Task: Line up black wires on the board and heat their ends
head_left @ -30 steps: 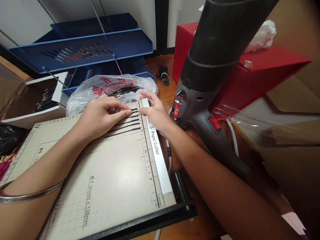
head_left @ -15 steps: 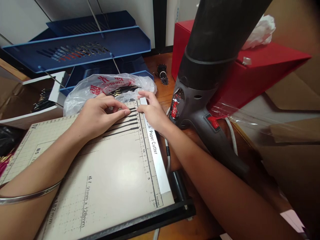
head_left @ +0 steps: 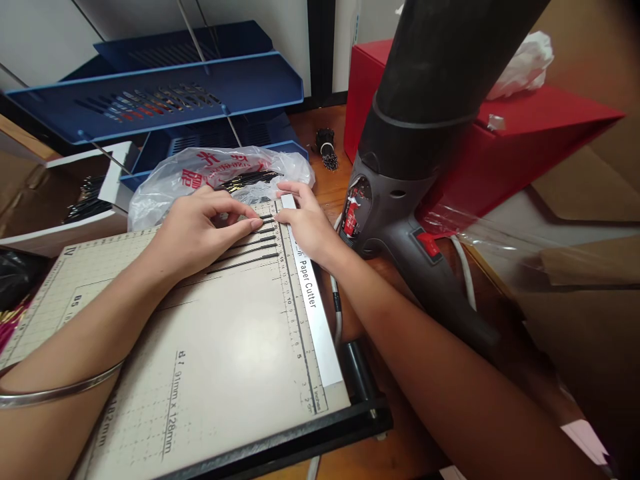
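My left hand [head_left: 200, 223] reaches over the paper cutter [head_left: 230, 353], thumb and index finger pinched on a thin black cord [head_left: 268, 219] lying on the board. My right hand [head_left: 307, 223] rests across the white strip labelled "Paper Cutter" [head_left: 316, 333] at the board's right edge. Its thumb tip is by the cord's end, with the fingers stretched apart from the thumb. Below my left fingertips, several similar black cords [head_left: 243, 263] lie side by side, their thicker dark ends towards the ruler. My left palm hides part of their length.
Behind the board lies a clear plastic bag [head_left: 165, 177] with black cords, below blue trays [head_left: 260, 80]. A tied black bundle [head_left: 327, 148] sits on the wooden table. A grey-black heat gun [head_left: 400, 147] stands close to my right forearm, before a red box [head_left: 545, 127].
Both hands keep nearly the same pose at the cord. The whole view has shifted very slightly; nothing has visibly been taken or let go.
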A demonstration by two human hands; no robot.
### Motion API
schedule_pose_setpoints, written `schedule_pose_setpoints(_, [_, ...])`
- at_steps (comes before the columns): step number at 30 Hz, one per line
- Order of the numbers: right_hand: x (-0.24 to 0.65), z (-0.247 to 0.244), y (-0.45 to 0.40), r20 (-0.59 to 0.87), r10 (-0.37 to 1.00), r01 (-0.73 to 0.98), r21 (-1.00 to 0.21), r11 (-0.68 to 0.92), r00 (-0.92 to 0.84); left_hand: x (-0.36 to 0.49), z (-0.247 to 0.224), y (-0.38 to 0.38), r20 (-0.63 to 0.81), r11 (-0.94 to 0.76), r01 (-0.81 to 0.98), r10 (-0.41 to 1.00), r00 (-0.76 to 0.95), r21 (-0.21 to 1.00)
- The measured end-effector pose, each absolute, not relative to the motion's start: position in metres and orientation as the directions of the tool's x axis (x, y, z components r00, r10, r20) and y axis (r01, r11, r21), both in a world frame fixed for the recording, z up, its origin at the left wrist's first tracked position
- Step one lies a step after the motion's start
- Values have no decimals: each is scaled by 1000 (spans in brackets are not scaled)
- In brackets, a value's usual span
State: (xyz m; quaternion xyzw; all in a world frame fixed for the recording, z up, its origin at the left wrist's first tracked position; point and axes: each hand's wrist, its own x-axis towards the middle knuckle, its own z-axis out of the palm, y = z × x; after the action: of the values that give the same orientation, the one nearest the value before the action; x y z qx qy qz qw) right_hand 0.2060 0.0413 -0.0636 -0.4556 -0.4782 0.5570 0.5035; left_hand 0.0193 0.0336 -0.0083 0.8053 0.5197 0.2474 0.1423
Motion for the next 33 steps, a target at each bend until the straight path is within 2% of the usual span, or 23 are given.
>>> schedule_pose_setpoints(23, [206, -62, 41, -55, 998, -137, -989, -60, -36, 17, -9, 32, 216, -406, 796, 914, 344, 450])
schedule_pose_setpoints(30, [217, -57, 30, -24, 999, -177, -984, -31, -42, 17, -10, 31, 281, -404, 765, 913, 298, 501])
schedule_pose_setpoints(33, [226, -49, 2, -25, 998, -116, -993, -30, -50, 15, -11, 32, 310, -409, 757, 908, 282, 509])
